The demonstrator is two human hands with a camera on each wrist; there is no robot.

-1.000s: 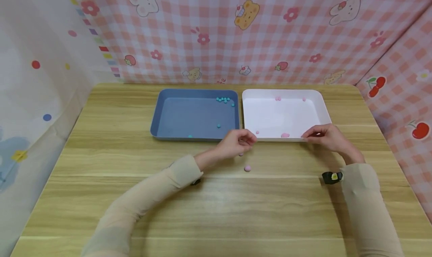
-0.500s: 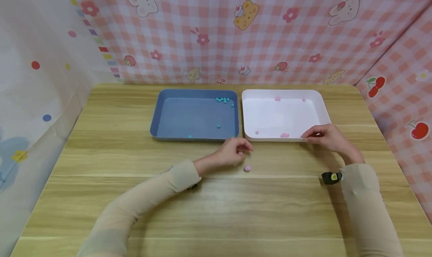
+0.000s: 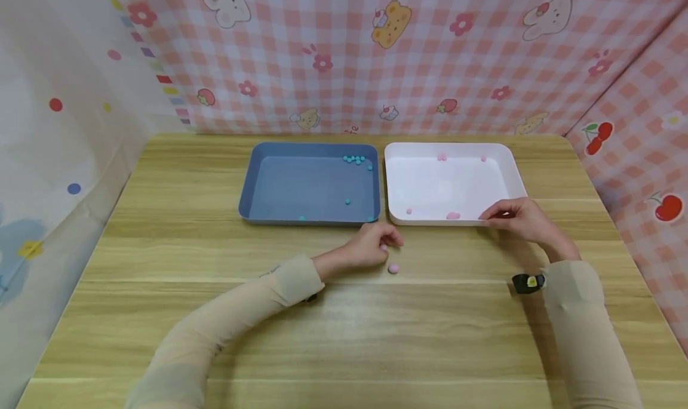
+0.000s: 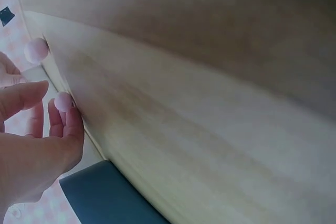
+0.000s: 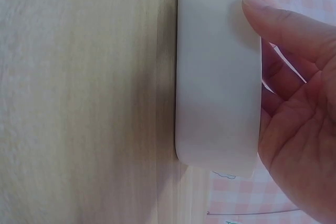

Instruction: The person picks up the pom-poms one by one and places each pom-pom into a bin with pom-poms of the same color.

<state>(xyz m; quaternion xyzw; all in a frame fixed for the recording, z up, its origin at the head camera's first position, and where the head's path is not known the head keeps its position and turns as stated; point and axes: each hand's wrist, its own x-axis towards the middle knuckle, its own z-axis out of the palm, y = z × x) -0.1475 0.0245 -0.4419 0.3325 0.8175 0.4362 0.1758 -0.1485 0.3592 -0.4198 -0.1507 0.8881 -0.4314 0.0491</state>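
My left hand [image 3: 371,245] is low over the table in front of the gap between two trays. Its fingers curve loosely around a small pink ball [image 4: 63,102] on the table, with thumb and fingers apart in the left wrist view. Nearer to me lies a second pink ball [image 3: 393,268]. My right hand [image 3: 513,215] pinches the front rim of the white tray [image 5: 218,87], its thumb on the outer wall and the fingers inside. Several pink balls [image 3: 453,215] lie in that tray, some at the back wall and some at the front.
Left of the white tray stands a blue-grey tray [image 3: 309,221] holding several small teal balls [image 3: 353,159], most in its back right corner. Both sit near the table's back edge. A pink checked cloth [image 3: 344,57] hangs behind, and a white dotted cloth [image 3: 70,146] hangs at left.
My left hand has moved from the white tray's front left corner toward me and down to the pink ball on the table. The right hand stays at the rim.
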